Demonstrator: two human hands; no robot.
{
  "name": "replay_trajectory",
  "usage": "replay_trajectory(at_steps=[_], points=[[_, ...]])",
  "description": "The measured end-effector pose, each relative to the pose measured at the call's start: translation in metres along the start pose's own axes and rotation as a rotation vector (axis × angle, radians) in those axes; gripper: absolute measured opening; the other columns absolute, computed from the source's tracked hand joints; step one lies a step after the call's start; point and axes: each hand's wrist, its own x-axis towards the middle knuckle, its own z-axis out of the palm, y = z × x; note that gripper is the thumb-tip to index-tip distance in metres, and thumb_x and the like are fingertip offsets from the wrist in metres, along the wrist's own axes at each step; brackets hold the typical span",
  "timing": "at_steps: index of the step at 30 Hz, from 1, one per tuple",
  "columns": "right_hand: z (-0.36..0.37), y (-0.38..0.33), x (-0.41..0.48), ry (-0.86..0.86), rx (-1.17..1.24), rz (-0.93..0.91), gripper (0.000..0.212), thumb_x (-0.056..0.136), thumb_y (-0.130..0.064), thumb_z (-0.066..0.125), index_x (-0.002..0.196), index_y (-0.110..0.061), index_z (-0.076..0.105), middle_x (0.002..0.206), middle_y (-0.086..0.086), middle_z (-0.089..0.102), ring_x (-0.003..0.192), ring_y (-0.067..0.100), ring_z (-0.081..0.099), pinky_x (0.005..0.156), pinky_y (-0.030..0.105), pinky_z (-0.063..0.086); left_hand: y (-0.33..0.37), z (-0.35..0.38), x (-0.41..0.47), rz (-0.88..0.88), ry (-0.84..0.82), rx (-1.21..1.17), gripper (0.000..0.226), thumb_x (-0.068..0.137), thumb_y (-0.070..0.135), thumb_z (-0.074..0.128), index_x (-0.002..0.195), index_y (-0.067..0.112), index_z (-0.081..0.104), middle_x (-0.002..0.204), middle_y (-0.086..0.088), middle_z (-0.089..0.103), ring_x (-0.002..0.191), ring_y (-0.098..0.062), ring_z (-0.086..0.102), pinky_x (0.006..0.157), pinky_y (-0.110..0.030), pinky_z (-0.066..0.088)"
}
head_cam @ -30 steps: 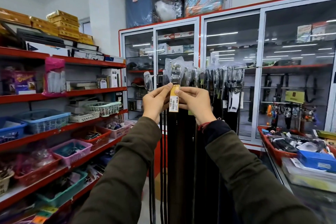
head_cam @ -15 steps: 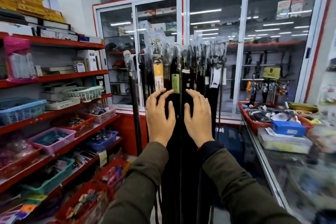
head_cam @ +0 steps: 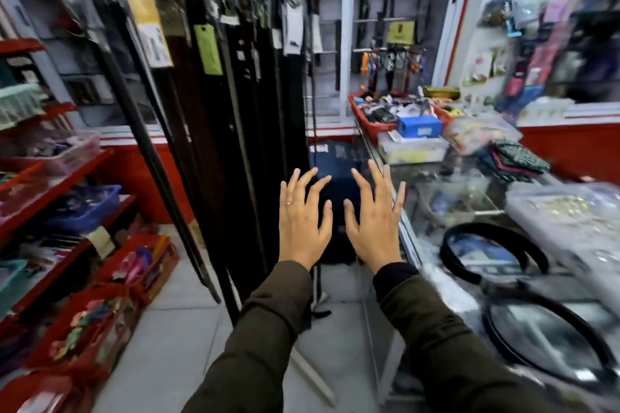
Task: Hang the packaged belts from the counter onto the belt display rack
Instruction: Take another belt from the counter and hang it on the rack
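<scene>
Many dark belts hang from the belt display rack (head_cam: 235, 84) at upper left of centre, with yellow and green tags near their tops. On the glass counter (head_cam: 469, 211) at right lie two coiled black packaged belts, one (head_cam: 496, 251) farther off and one (head_cam: 550, 342) nearer. My left hand (head_cam: 303, 221) and my right hand (head_cam: 374, 218) are both raised side by side between rack and counter, palms forward, fingers spread, holding nothing. The left hand is just right of the hanging belts and is not touching them.
Red shelves (head_cam: 50, 184) with baskets of small goods line the left side. A red tray (head_cam: 372, 121) and a blue box (head_cam: 419, 126) sit at the counter's far end. Clear plastic boxes (head_cam: 563, 211) crowd the right. A dark blue suitcase (head_cam: 335, 198) stands on the floor behind my hands.
Both hands let go of the tagged belt hung at the rack top, dropped, and shifted right off the belts. My view swung down and right toward the counter.
</scene>
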Motion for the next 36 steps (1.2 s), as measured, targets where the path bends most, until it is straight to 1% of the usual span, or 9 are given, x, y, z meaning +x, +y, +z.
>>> replay_trajectory(at_steps=[6,12,15,18,21,24,27,32,36], points=[[-0.031,0.082,-0.065,-0.090,-0.208,0.169,0.055,0.100,-0.030,0.049,0.153,-0.025,0.036,0.170,0.005,0.020,0.159,0.031,0.010,0.125,0.063,0.003,0.046,0.062,-0.040,0.074,-0.178,-0.110,0.043,0.104,0.026,0.047,0.147,0.021,0.048,0.159,-0.001,0.040,0.156,-0.025,0.020,0.129,-0.053,0.013],[-0.081,0.155,-0.138,-0.181,-0.277,0.361,0.053,0.093,-0.028,0.052,0.146,-0.024,0.045,0.162,0.005,0.035,0.155,0.029,0.027,0.124,0.058,0.011,0.094,0.119,-0.082,0.240,-0.458,-0.250,0.054,0.100,0.028,0.049,0.153,0.021,0.039,0.167,-0.001,0.027,0.159,-0.024,0.008,0.129,-0.050,0.008],[-0.113,0.182,-0.169,-0.326,-0.213,0.468,0.063,0.085,-0.039,0.034,0.144,-0.023,0.049,0.156,0.001,0.043,0.149,0.022,0.036,0.123,0.053,0.014,0.119,0.139,-0.097,0.365,-0.734,-0.380,0.068,0.097,0.034,0.053,0.159,0.025,0.026,0.170,0.004,0.017,0.160,-0.018,-0.001,0.130,-0.045,0.002],[-0.143,0.195,-0.190,-0.523,-0.134,0.568,0.088,0.071,-0.056,0.017,0.142,-0.021,0.054,0.151,0.000,0.050,0.145,0.019,0.042,0.122,0.044,0.011,0.144,0.151,-0.110,0.481,-0.905,-0.417,0.076,0.097,0.053,0.055,0.160,0.024,0.025,0.169,0.006,0.020,0.159,-0.014,0.001,0.130,-0.041,0.003],[-0.163,0.204,-0.202,-0.612,-0.081,0.624,0.086,0.065,-0.059,0.034,0.134,-0.017,0.064,0.142,0.006,0.060,0.136,0.025,0.053,0.120,0.039,0.028,0.164,0.162,-0.122,0.559,-1.014,-0.362,0.087,0.088,0.066,0.060,0.157,0.019,0.034,0.164,0.001,0.035,0.158,-0.017,0.014,0.130,-0.041,0.009],[-0.173,0.211,-0.210,-0.637,-0.056,0.640,0.061,0.068,-0.035,0.068,0.125,-0.014,0.071,0.124,0.010,0.069,0.118,0.026,0.066,0.100,0.023,0.043,0.174,0.170,-0.128,0.628,-1.039,-0.249,0.075,0.085,0.068,0.049,0.140,0.017,0.057,0.140,-0.005,0.059,0.141,-0.026,0.045,0.120,-0.042,0.031],[-0.179,0.212,-0.210,-0.622,-0.045,0.656,0.043,0.072,-0.019,0.071,0.115,-0.020,0.076,0.109,0.006,0.077,0.104,0.021,0.072,0.094,0.030,0.055,0.175,0.172,-0.127,0.614,-1.011,-0.242,0.062,0.079,0.055,0.038,0.119,0.016,0.066,0.115,-0.007,0.067,0.110,-0.031,0.060,0.097,-0.045,0.048],[-0.180,0.201,-0.191,-0.648,0.021,0.696,0.020,0.064,-0.035,0.078,0.084,-0.038,0.079,0.078,-0.011,0.078,0.079,0.007,0.072,0.079,0.036,0.061,0.165,0.156,-0.115,0.604,-0.983,-0.295,0.036,0.084,0.028,0.053,0.113,0.010,0.065,0.106,-0.010,0.064,0.103,-0.030,0.057,0.087,-0.035,0.043],[-0.172,0.186,-0.163,-0.662,0.188,0.655,0.022,0.063,-0.027,0.094,0.083,-0.024,0.084,0.061,-0.019,0.073,0.066,0.003,0.064,0.066,0.021,0.052,0.142,0.135,-0.103,0.517,-0.915,-0.347,0.035,0.083,0.025,0.053,0.114,0.012,0.063,0.111,-0.007,0.062,0.107,-0.027,0.055,0.083,-0.033,0.043]])
